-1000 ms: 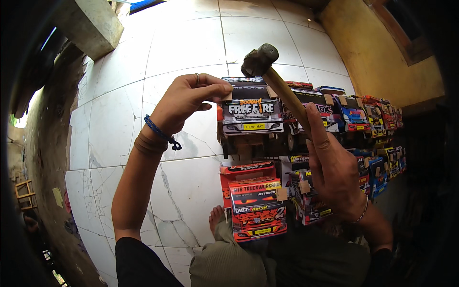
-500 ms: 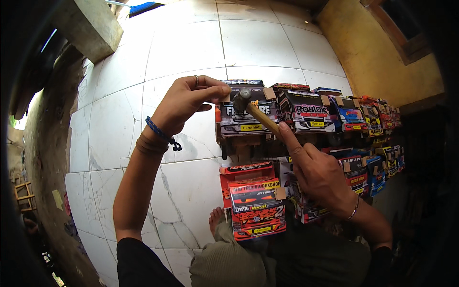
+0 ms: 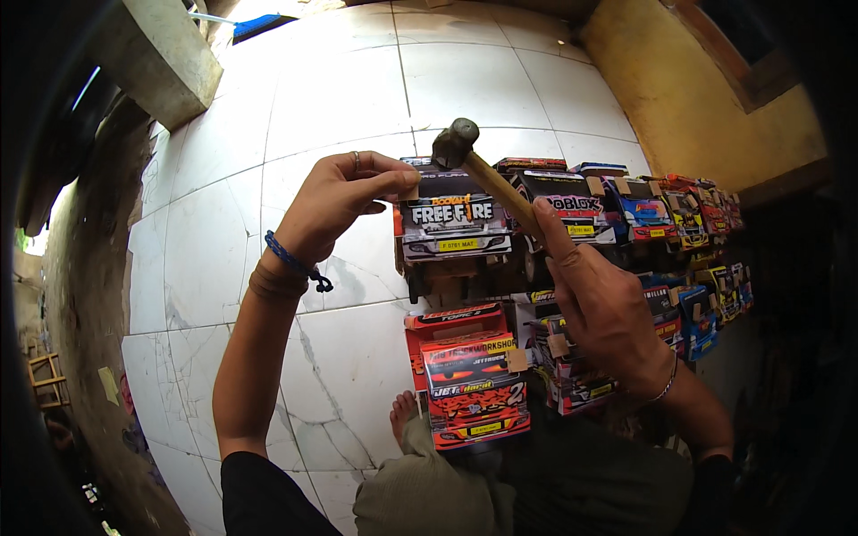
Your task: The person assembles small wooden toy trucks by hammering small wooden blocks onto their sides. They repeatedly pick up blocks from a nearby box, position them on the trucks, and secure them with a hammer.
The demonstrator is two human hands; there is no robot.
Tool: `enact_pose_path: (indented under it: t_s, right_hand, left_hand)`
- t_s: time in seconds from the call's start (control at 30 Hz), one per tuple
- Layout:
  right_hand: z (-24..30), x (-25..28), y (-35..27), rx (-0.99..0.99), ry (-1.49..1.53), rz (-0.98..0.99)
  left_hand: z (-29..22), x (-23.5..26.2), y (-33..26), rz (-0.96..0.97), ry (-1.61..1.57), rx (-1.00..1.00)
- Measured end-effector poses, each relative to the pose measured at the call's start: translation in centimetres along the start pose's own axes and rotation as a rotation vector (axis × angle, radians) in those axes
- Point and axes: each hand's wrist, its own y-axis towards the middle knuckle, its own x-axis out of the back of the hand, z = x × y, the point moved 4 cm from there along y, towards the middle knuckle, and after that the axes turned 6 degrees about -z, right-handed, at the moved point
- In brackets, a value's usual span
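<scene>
My right hand (image 3: 608, 308) grips the wooden handle of a hammer (image 3: 490, 183), its forefinger stretched along the handle. The metal head is raised over the top edge of a black toy truck (image 3: 454, 223). With thumb and forefinger my left hand (image 3: 344, 188) pinches a small flat brown piece (image 3: 411, 188) at that truck's upper left corner. Whether the piece is fastened there, I cannot tell. Hammer and right hand cover the truck's upper right part. Nearer to me stands an orange toy truck (image 3: 478, 393) with a similar brown piece (image 3: 517, 360) on its upper right corner.
Several more colourful toy trucks (image 3: 639, 214) stand in two rows to the right, partly behind my right arm. White cracked tiles (image 3: 344, 98) cover the floor. A yellow wall (image 3: 688, 98) rises at the far right, a concrete post (image 3: 165, 67) at the far left. My bare foot (image 3: 403, 415) is beside the orange truck.
The hammer has lifted away from the black truck's front, its head moving up and farther off. My left hand keeps its pinch at the truck's corner. The whole view has shifted slightly.
</scene>
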Motion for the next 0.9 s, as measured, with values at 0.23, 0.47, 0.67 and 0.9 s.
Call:
enact_pose_path:
  t_s: [0.23, 0.47, 0.67, 0.9]
  right_hand:
    - [0.1, -1.0, -0.3, 0.005, -0.112, 0.144]
    - [-1.2, 2.2, -0.3, -0.112, 0.188, -0.081]
    - [-1.7, 8.3, -3.4, -0.038, 0.213, -0.617]
    - [-4.0, 14.4, -9.1, -0.328, 0.379, -0.810]
  left_hand:
    - [-0.4, 0.0, -0.2, -0.018, 0.028, 0.031]
    - [0.1, 0.4, -0.1, -0.016, -0.021, 0.020]
    - [0.3, 0.6, 0.8, -0.005, 0.010, -0.052]
    - [2.0, 2.5, 2.1, 0.067, 0.091, 0.020]
